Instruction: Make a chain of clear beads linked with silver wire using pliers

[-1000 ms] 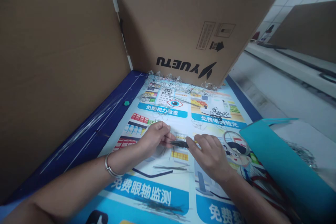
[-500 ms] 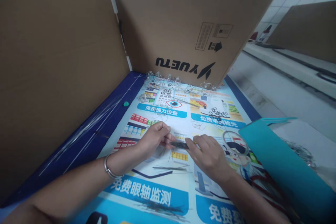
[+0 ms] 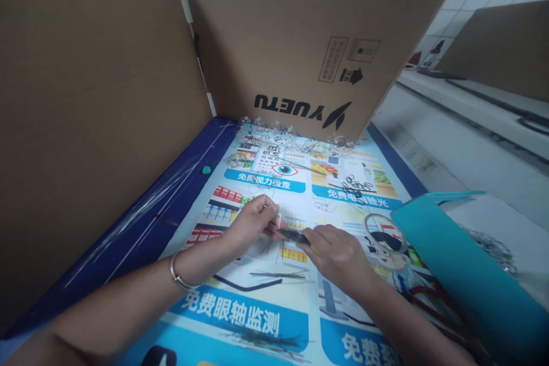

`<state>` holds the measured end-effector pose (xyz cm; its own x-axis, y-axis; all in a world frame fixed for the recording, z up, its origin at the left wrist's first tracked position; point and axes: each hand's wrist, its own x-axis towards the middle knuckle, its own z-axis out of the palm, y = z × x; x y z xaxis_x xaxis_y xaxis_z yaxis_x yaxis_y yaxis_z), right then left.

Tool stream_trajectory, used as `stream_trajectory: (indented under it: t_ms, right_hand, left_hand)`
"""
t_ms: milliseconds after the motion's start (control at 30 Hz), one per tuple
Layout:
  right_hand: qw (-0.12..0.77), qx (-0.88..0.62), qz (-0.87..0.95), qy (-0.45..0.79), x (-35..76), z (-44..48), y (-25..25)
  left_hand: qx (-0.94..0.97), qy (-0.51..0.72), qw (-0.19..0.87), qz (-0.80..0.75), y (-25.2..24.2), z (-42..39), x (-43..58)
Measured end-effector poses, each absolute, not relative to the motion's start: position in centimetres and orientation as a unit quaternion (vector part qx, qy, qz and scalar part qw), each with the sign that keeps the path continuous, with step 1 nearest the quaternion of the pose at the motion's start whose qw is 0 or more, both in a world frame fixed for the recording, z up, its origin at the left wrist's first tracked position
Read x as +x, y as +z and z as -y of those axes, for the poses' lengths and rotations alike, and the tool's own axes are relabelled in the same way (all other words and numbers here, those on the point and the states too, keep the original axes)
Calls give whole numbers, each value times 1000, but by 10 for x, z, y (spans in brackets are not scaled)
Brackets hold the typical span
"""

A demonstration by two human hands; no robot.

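My left hand [image 3: 253,224] is pinched closed on a thin metal wire piece [image 3: 279,219] and on the left end of a small dark tool [image 3: 293,235]. A silver bangle circles that wrist. My right hand [image 3: 338,251] is closed on the right end of the same dark tool. Both hands hover just above a printed blue and white poster [image 3: 266,189] that covers the table. Loose thin wires [image 3: 278,274] lie on the poster below the hands.
Tall cardboard walls [image 3: 98,97] and a YUETU box panel [image 3: 300,40] fence the left and back. Clear plastic bits [image 3: 274,128] and small black rings [image 3: 354,185] lie at the back. A teal folder [image 3: 454,269] leans at the right, with a magnifier ring [image 3: 383,229] beside it.
My right hand has slid slightly left along the dark tool toward my left hand. A short wire end now sticks up from my left fingers.
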<state>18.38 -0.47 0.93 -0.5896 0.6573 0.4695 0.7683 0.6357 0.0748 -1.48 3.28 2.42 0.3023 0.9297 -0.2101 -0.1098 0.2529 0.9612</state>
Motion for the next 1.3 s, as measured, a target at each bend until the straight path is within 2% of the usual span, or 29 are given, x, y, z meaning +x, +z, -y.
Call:
stream_trajectory:
  t_ms: [100,333,567,667,833,1000,1133,1300]
  right_hand:
    - [216,-429,875,-63,184,5,6]
    - [164,-486,847,139,185,4,14]
    - [157,-489,832,208,187,3,23]
    - [182,-492,839,146,188,1,14]
    - [261,-462,844,-79,186,-1,6]
    - [245,-402,849,-240,180,4,11]
    - [222,-362,854,-301,178,9,8]
    - [202,-357,855,-318,176,9,5]
  left_hand:
    - [482,388,652,-437,22,-34,-16]
    - [528,376,635,-421,22,-34,-17]
    - [557,356,651,-372,25,-39,-24]
    - [542,350,668,-370,25,-43,-25]
    - [476,373,677,-421,23,-45,-22]
    - [404,402,697,-435,22,-37,-16]
    - [383,415,697,-442,23,-30,-11]
    - [374,428,690,-447,20,-27,-7]
